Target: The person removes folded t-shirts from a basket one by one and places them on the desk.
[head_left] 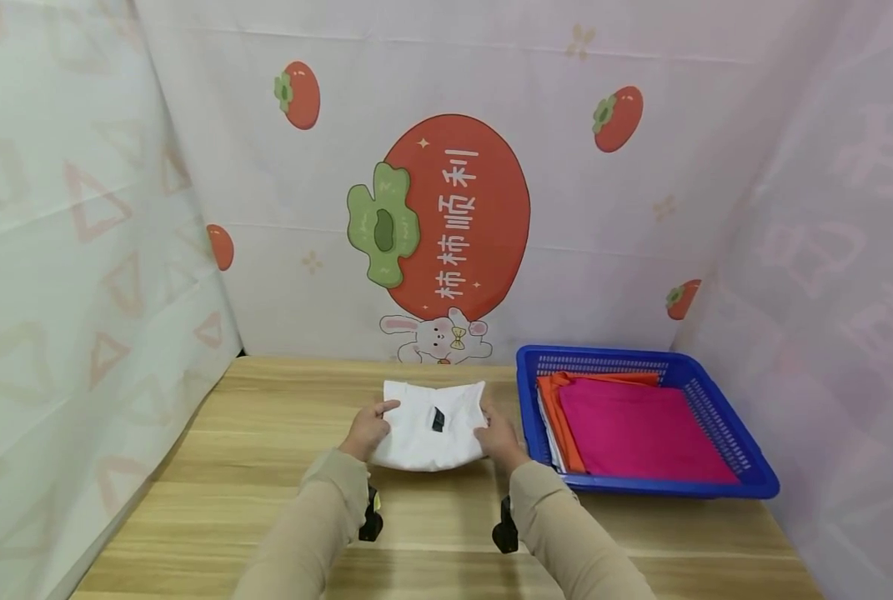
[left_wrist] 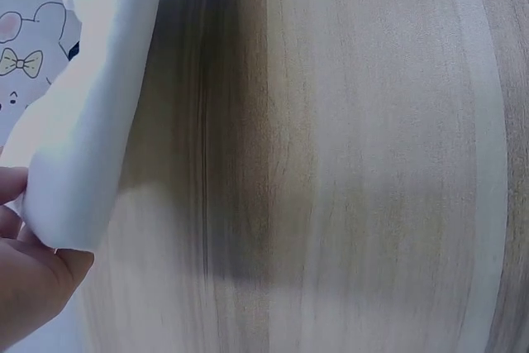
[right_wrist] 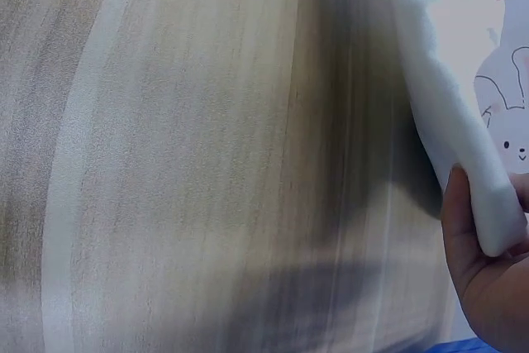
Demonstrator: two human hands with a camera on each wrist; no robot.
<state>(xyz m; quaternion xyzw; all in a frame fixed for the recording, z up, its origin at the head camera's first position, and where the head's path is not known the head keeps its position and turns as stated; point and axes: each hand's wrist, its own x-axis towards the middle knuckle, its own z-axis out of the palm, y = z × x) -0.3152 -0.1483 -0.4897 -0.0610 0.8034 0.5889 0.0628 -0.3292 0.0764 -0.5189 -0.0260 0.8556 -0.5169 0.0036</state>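
A folded white cloth (head_left: 416, 433) with a small black mark (head_left: 438, 419) on its upper face is held between both hands above the wooden table. My left hand (head_left: 368, 430) pinches its left edge, thumb on top. On the opposite edge my right hand (head_left: 500, 435) pinches it the same way. In the left wrist view the cloth (left_wrist: 91, 121) shows a thick rounded fold, gripped by the left hand (left_wrist: 37, 279) at its lower end. The right wrist view has the cloth (right_wrist: 450, 97) between the thumb and fingers of the right hand (right_wrist: 492, 287).
A blue plastic basket (head_left: 761, 483) stands on the table at the right, close to the right hand. Folded cloths lie in it, a magenta one (head_left: 641, 429) over an orange one (head_left: 566, 417). The wooden table (head_left: 266, 467) meets a printed curtain (head_left: 303, 308) at the back.
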